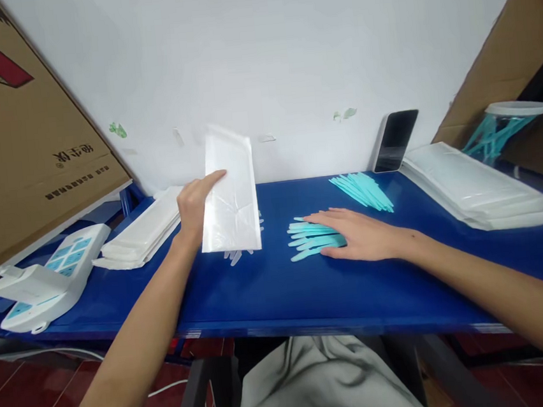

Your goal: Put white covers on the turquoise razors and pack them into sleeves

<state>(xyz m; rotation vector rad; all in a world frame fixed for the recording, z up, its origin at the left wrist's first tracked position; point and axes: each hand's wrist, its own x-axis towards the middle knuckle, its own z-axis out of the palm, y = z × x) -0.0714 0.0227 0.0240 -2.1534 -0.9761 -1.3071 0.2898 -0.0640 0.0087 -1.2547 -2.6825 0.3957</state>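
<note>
My left hand [197, 201] grips a flat white plastic packet [233, 201] by its left side, thumb across its face, and holds it raised above the table. Translucent pale strips [237, 256] peek out from behind the packet's lower edge; the rest of them is hidden. My right hand [351, 231] lies palm down with its fingers stretched out over a row of teal plastic sticks with wide rounded ends [306, 242]. The far ends of these sticks are covered by the hand. Another bunch of thin teal sticks [364, 191] rests farther back.
On the blue table [261, 300], stacked white packets [144, 228] lie at left and more packets [481, 183] at right. A phone [395, 140] leans against the wall. A power strip [77, 257], a jar of teal sticks [499, 130] and a cardboard box [29, 137] flank the table.
</note>
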